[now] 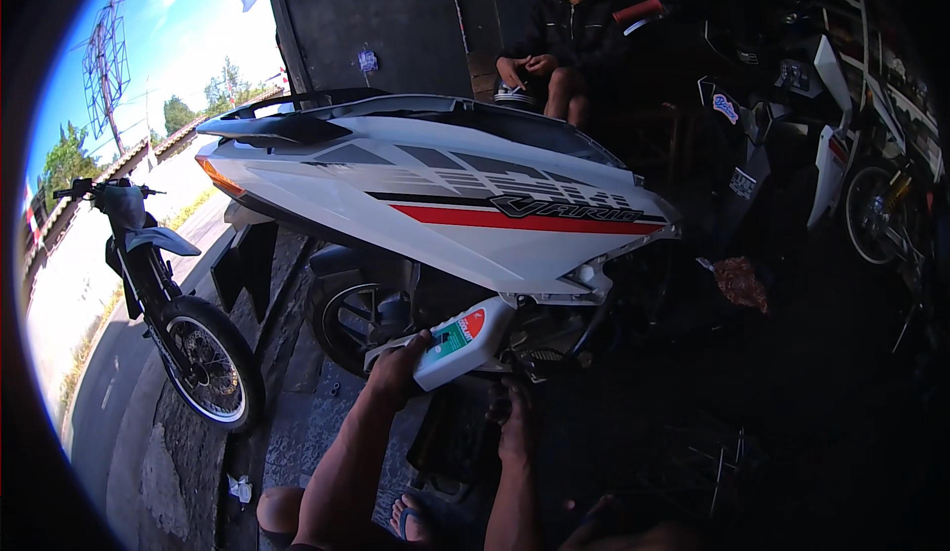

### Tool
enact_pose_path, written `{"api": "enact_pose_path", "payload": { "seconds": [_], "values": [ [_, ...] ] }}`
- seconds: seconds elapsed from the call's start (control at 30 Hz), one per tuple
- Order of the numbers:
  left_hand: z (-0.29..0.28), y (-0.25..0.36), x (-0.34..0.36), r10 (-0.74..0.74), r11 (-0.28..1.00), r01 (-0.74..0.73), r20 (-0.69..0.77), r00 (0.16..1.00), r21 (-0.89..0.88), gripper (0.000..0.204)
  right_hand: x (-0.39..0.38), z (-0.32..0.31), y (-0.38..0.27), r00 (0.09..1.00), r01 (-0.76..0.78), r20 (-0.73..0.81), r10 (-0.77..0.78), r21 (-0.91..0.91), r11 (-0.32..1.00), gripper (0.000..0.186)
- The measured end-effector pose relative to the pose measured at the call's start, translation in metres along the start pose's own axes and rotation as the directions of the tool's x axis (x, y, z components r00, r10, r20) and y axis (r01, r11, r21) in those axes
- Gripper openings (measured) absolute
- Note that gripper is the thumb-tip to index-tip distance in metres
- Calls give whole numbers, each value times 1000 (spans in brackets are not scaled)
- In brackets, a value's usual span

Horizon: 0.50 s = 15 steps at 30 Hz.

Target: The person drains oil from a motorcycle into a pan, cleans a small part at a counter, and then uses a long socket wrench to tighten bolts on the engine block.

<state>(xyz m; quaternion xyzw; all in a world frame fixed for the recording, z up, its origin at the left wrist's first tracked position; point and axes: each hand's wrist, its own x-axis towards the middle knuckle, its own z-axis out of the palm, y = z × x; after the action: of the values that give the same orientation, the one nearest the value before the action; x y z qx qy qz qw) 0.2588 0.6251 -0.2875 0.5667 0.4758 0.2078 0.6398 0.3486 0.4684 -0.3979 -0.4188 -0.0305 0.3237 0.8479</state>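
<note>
My left hand is wrapped round a white plastic bottle with a green and red label. The bottle is tilted, its upper end leaning toward the lower side of a white scooter with grey and red graphics. Just below that end is my right hand, in deep shadow, its fingers apart and slightly bent, with nothing visible in them. Whether the bottle's mouth touches the scooter cannot be made out. The scooter's rear wheel shows behind my left hand.
A motorcycle stands at the left, near the road. Behind the scooter a person sits with hands together. More motorcycles stand at the right. A dark container lies below my hands, and crumpled white paper is on the ground.
</note>
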Motion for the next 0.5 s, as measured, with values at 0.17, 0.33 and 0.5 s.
{"api": "enact_pose_path", "payload": {
  "seconds": [0.17,0.33,0.5],
  "values": [
    [7,5,-4,20,1000,-20,21,1000,-5,51,0,-5,-6,1000,0,-20,0,-23,1000,31],
    [2,11,-7,55,997,-56,24,998,55,51,0,-6,2,1000,-11,-20,11,39,999,32],
    [0,12,0,35,993,-33,-13,999,111,53,0,-9,1,1000,-8,-25,10,62,998,32]
  ]
}}
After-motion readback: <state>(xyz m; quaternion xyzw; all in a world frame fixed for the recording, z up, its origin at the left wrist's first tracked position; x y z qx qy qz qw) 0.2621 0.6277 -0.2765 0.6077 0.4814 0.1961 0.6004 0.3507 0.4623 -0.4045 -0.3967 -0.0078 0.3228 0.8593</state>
